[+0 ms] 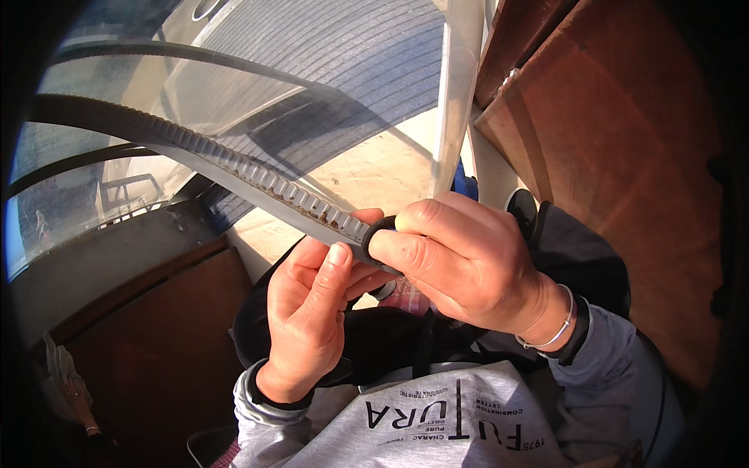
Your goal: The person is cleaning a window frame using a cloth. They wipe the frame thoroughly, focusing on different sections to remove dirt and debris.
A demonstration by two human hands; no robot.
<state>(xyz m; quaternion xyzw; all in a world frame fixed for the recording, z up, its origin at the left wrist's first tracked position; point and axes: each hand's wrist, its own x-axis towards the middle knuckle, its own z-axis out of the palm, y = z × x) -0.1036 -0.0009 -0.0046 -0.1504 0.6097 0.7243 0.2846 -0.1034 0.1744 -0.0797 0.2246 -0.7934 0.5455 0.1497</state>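
A long grey ribbed strip [281, 190] curves in from the upper left and runs down to my two hands. Brown crusty residue clings to its ribs close to my fingers. My left hand [313, 310] supports the strip near its lower end, thumb on the near face and fingers beneath. With curled fingers, my right hand [468, 257] grips a black fabric-like band [374, 237] that lies against the strip's end. A small blue bit shows inside the band. My right fingers hide most of the band and the end of the strip.
Clear curved panels [263, 102] stand ahead. A reddish-brown wooden panel [614, 146] rises at the right, another [152, 345] at the left. Low on the left is a hand [76, 401] by pale crumpled material; whether it is a reflection is unclear. My dark-trousered legs are below.
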